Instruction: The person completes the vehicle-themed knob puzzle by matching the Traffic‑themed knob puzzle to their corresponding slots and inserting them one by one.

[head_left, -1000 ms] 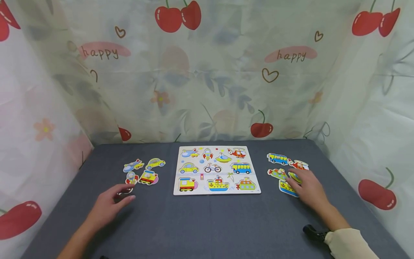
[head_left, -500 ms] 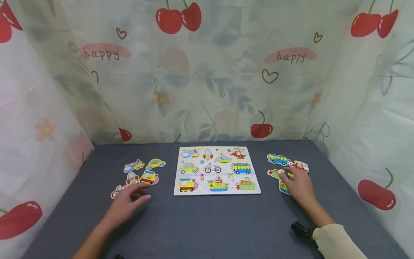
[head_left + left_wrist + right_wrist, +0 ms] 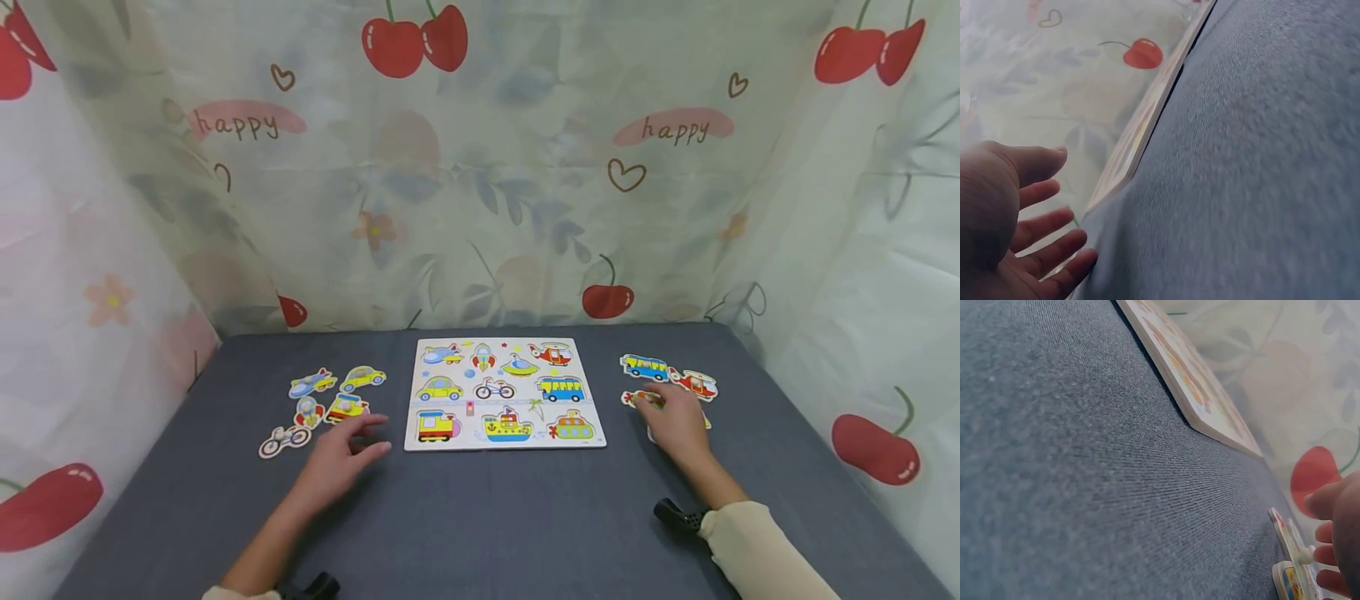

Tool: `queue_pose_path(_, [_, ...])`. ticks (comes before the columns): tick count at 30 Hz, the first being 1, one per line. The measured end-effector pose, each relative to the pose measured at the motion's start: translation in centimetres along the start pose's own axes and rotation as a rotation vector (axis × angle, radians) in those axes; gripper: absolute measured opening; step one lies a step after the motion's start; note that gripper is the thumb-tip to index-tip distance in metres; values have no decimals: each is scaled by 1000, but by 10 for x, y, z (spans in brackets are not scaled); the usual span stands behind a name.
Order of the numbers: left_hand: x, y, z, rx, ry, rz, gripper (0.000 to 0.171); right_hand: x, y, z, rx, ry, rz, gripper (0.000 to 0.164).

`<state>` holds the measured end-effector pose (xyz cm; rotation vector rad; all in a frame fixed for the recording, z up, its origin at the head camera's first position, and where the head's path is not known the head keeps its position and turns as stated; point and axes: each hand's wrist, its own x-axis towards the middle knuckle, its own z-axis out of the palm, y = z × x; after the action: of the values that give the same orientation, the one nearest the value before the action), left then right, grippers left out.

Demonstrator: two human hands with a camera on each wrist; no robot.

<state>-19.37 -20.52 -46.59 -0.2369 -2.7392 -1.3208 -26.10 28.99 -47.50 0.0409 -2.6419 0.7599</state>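
Observation:
In the head view my left hand [image 3: 335, 467] hovers over the cloth just right of the train piece [image 3: 347, 407], its relaxed fingers holding nothing. The left wrist view shows thumb and fingers spread apart. Left of it lie the bicycle piece [image 3: 285, 441], rocket piece [image 3: 308, 412], plane piece [image 3: 312, 383] and car piece [image 3: 363, 378]. My right hand [image 3: 678, 425] is over the submarine piece [image 3: 632, 399], partly covering it and other pieces. In the right wrist view its fingers are close to a white knob [image 3: 1305, 555], with the thumb apart; contact cannot be told.
A white puzzle board [image 3: 455, 410] with printed vehicles lies in the middle of the grey cloth [image 3: 487, 517]. The bus piece [image 3: 644, 367] and helicopter piece [image 3: 693, 383] lie behind my right hand. A printed curtain [image 3: 480, 208] stands behind the table.
My left hand has moved right, past the bicycle piece, which is now uncovered. My right hand has moved left over the submarine piece. The pieces appear to stay in place.

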Motion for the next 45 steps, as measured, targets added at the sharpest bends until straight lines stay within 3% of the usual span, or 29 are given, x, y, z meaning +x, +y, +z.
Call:
queue_pose_path(5, [7, 6, 5, 2, -46, -54, 43, 2, 1, 2, -4, 28, -50, 28])
queue_pose_path(15, [20, 12, 18, 8, -69, -118, 48, 7, 3, 7, -84, 15, -67, 24])
queue_pose_path(22, [27, 13, 19, 142, -86, -54, 53, 6, 5, 14, -124, -4, -52, 21])
queue_pose_path(31, [33, 13, 22, 234, -110, -58, 62, 6, 3, 8, -154, 30, 27, 21])
queue_pose_path(45, [30, 18, 30, 348, -102, -45, 64, 8, 0, 5, -142, 47, 8, 14])
